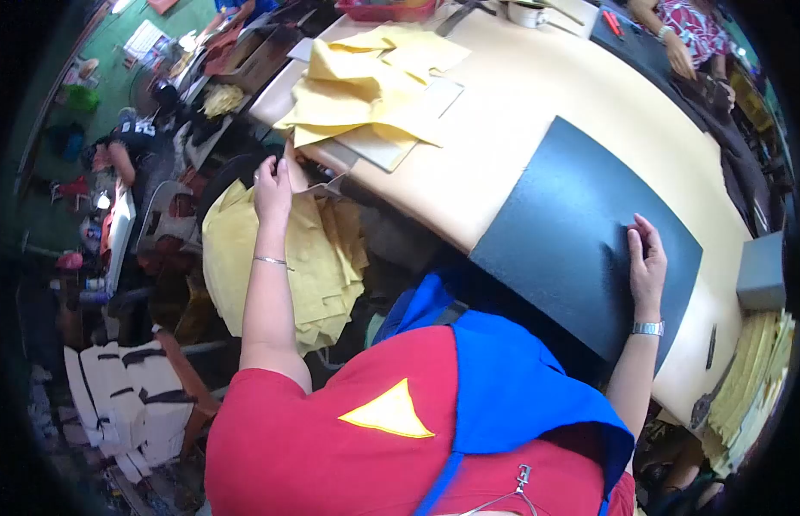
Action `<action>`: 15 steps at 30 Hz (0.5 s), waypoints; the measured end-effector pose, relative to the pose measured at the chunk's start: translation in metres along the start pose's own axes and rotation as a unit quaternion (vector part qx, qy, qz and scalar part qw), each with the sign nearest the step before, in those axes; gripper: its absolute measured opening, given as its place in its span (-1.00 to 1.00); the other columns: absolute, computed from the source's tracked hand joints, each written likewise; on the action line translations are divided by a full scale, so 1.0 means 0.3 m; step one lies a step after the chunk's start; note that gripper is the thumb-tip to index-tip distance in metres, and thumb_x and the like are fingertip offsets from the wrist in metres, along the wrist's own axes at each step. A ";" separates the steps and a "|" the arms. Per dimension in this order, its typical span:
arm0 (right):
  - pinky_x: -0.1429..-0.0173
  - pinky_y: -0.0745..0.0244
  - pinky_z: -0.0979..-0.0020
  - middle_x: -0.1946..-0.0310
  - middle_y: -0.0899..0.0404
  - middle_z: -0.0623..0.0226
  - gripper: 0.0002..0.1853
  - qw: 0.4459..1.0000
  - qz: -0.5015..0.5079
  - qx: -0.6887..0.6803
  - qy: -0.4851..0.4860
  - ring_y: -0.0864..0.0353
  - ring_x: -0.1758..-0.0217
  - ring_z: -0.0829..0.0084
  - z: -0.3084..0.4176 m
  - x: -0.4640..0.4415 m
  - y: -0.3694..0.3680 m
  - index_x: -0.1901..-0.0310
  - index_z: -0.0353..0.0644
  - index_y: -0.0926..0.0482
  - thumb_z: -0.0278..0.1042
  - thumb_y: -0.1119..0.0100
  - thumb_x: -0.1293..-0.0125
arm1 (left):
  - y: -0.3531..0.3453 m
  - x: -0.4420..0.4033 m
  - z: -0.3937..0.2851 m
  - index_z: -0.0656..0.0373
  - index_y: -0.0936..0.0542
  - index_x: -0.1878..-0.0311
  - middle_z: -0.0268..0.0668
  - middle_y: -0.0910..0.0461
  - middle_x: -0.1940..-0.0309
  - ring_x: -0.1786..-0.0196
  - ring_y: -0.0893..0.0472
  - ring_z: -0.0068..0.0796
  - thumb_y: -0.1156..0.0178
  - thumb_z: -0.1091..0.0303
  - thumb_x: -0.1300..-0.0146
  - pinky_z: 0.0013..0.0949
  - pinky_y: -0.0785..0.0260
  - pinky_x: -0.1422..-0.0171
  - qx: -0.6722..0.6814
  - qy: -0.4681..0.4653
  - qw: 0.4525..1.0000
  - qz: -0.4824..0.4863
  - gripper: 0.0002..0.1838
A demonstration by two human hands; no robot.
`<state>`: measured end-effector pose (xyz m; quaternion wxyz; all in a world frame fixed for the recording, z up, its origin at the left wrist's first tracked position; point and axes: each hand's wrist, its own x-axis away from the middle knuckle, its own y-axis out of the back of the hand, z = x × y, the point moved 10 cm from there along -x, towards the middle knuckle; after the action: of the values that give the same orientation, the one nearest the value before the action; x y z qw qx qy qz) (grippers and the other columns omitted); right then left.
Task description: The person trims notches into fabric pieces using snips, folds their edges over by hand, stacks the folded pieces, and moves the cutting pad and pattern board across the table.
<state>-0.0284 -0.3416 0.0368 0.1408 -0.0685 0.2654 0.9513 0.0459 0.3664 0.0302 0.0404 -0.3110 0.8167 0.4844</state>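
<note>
My left hand (272, 193) is raised beside the left edge of the table, its fingers loosely bent and apart, with nothing visible in it. Just beyond it, crumpled yellow sheets (357, 86) lie on a flat grey board (391, 153). Below that hand is a thick stack of yellow sheets (284, 258), lower than the tabletop. My right hand (647, 267) hovers over or rests on a large black mat (580, 232); I cannot tell if it touches. Its fingers are slightly curled and apart, holding nothing that shows.
The pale table (477, 103) curves away ahead. At its right stand a grey box (761, 271) and a pile of yellow pieces (748, 387). A red tray (387, 9) and a white pot (527, 13) sit at the back. Another person's hand (679, 56) is at far right.
</note>
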 end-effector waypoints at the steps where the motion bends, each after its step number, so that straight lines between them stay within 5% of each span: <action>1: -0.16 -0.44 0.48 0.08 -0.63 0.33 -0.66 1.000 -0.004 0.009 -0.003 -0.56 -0.02 0.54 0.018 0.002 0.001 -0.18 -0.23 -0.55 -0.28 -0.17 -0.46 | 0.029 0.002 -0.144 0.21 -0.56 -0.14 -0.04 -0.59 0.08 -0.01 -0.61 -0.11 -0.22 0.04 -0.33 -0.19 -0.45 -0.10 -0.025 -0.116 0.990 -0.070 -0.52; 6: -0.18 -0.46 0.44 0.08 -0.65 0.29 -0.66 1.000 -0.003 0.009 0.005 -0.60 -0.03 0.48 0.025 -0.002 0.001 -0.16 -0.25 -0.56 -0.29 -0.19 -0.44 | -0.189 0.047 -0.654 -0.04 -0.61 -0.08 -0.20 -0.39 -0.33 -0.32 -0.45 -0.14 -0.35 0.10 -0.13 -0.05 -0.27 -0.36 -0.132 -0.343 0.929 0.037 -0.57; 9: -0.16 -0.49 0.42 0.10 -0.66 0.24 -0.68 1.000 -0.011 0.019 0.012 -0.62 0.00 0.44 0.032 0.000 0.004 -0.13 -0.24 -0.58 -0.32 -0.23 -0.40 | -0.253 -0.009 -0.808 0.04 -0.59 0.04 -0.25 -0.62 -0.04 -0.12 -0.58 -0.17 -0.19 0.24 -0.28 0.09 -0.24 -0.30 0.039 -0.306 0.951 0.022 -0.78; 11: -0.11 -0.50 0.41 0.12 -0.67 0.24 -0.67 0.999 -0.009 0.037 0.030 -0.62 0.04 0.45 0.049 0.003 0.002 -0.12 -0.23 -0.58 -0.33 -0.25 -0.38 | -0.250 0.032 -0.977 0.11 -0.55 0.07 -0.12 -0.63 0.15 0.10 -0.58 -0.02 -0.16 0.43 -0.32 -0.06 -0.36 -0.07 0.161 -0.340 0.926 -0.028 -0.86; 14: -0.11 -0.48 0.40 0.11 -0.65 0.29 -0.65 0.999 -0.026 0.013 0.035 -0.60 0.03 0.46 0.055 0.004 0.015 -0.16 -0.24 -0.55 -0.27 -0.17 -0.44 | -0.208 0.326 -1.293 0.19 -0.51 0.06 -0.05 -0.54 0.21 0.11 -0.54 -0.04 -0.15 0.51 -0.29 -0.11 -0.39 0.02 0.300 -0.464 0.830 -0.074 -0.83; 15: -0.14 -0.46 0.40 0.09 -0.64 0.30 -0.63 0.999 -0.038 -0.019 0.026 -0.59 0.00 0.47 0.056 0.002 0.027 -0.19 -0.25 -0.53 -0.21 -0.11 -0.48 | -0.215 0.479 -1.378 0.13 -0.52 0.07 -0.11 -0.55 0.18 0.08 -0.55 -0.08 -0.16 0.48 -0.26 -0.09 -0.39 -0.07 0.368 -0.507 0.779 0.031 -0.82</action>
<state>-0.0325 -0.3392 0.0549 0.1683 -0.1058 0.2480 0.9482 0.0631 -0.0602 0.1461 0.5448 0.0438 0.8037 0.2353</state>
